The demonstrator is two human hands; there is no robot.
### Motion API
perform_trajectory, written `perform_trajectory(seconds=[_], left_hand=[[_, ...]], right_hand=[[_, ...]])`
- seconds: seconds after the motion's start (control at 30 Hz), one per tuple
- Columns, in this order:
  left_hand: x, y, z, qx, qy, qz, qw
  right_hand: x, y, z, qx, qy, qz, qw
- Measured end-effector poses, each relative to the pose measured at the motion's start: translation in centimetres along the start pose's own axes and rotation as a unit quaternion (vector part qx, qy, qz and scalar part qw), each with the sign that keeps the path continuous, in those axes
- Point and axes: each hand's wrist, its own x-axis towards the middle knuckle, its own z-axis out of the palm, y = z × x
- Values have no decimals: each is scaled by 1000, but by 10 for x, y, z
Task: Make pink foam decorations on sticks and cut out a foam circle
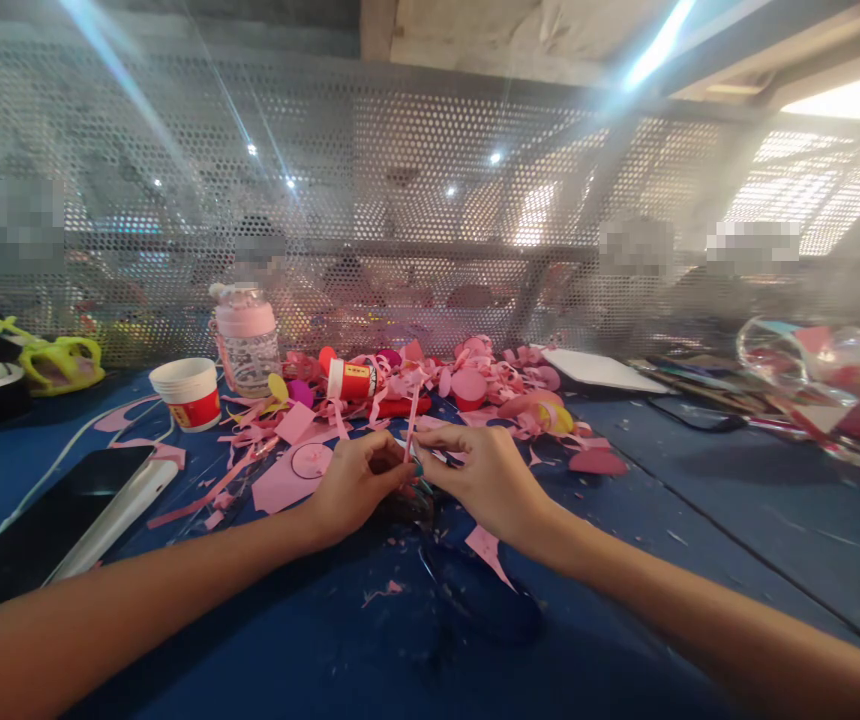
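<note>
In the middle of the view, my left hand (355,485) is closed, with thumb and forefinger pinched at the lower end of a narrow pink paper strip (413,415). The strip stands nearly upright. From the other side my right hand (494,475) meets it, its thumb and fingertips closed at the strip. A small teal piece shows below the fingertips, too small to name. Just beyond my left hand lies a pink paper sheet (276,488) with a circle on it. A pointed pink scrap (486,550) lies on the blue table under my right hand.
Heaped pink paper cuttings (467,385) lie beyond my hands, with a tipped red-and-white paper cup (351,380). A pink-lidded bottle (246,340), an upright cup (186,393) and a black phone-like device (47,520) are left. A perforated metal screen (430,200) rises behind; clear plastic (835,380) lies right.
</note>
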Motion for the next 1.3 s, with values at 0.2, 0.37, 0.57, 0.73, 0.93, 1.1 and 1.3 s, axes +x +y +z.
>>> perform_trajectory(seconds=[0.2,0.37,0.57,0.73,0.93,1.1,1.3], left_hand=[[0,-1,0,-5,0,-11,1000],[1,-1,0,-22,13,-11,1000],[1,3,0,-10,1,-9,1000],[1,5,0,9,1,-6,1000],[0,1,0,-2,-1,-5,1000],[0,0,1,-6,0,-9,1000],[0,1,1,-11,0,-4,1000]], right_hand=[[1,-3,-3,2,63,23,998],[3,-4,-5,0,55,32,998],[2,-2,-2,31,-5,6,999],[2,-3,-3,34,-21,9,999],[3,-2,-8,-19,-58,-12,998],[5,2,-9,-14,-70,-19,997],[6,4,-9,-1,-73,-16,997]])
